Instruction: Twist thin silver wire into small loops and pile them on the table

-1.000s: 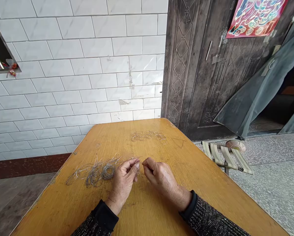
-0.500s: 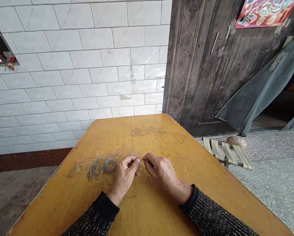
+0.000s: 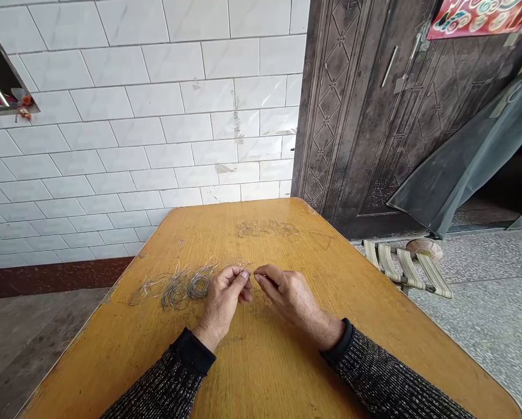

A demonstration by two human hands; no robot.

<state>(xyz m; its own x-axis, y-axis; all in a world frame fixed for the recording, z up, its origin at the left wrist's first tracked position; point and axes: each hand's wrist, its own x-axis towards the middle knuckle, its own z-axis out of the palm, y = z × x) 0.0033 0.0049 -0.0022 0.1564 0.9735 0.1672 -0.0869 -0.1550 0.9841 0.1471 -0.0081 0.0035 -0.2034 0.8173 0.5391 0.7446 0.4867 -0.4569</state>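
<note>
A thin wire (image 3: 251,273) is held between the two hands, above the middle of the bench (image 3: 261,366). It is pinched by the left hand (image 3: 226,297) between thumb and forefinger, with the other fingers curled beneath. By the right hand (image 3: 293,297) it is gripped close by, the thumb and bent forefinger being pressed together on it. The fingertips of the two hands are brought near each other, with only a narrow gap left between them. The wire is too fine for its full shape to be made out. Both wrists are covered by dark, flecked sleeves (image 3: 391,372) with plain black cuffs.

Just beyond and to the left of the left hand, a tangled bundle of grey wire (image 3: 177,288) is spread on the bench, and a tighter round coil (image 3: 199,283) is seen at its right end. Toward the far edge, a row of small wire loops (image 3: 267,227) is laid out, and to the right of it a thin, roughly triangular loop (image 3: 322,239) is set apart.

The far end of the bench is placed by a white tiled wall (image 3: 125,139) and a dark carved door (image 3: 361,116). On the floor to the right, a stool with striped straps (image 3: 389,262) is seen, with a ball (image 3: 424,249) just behind it.
</note>
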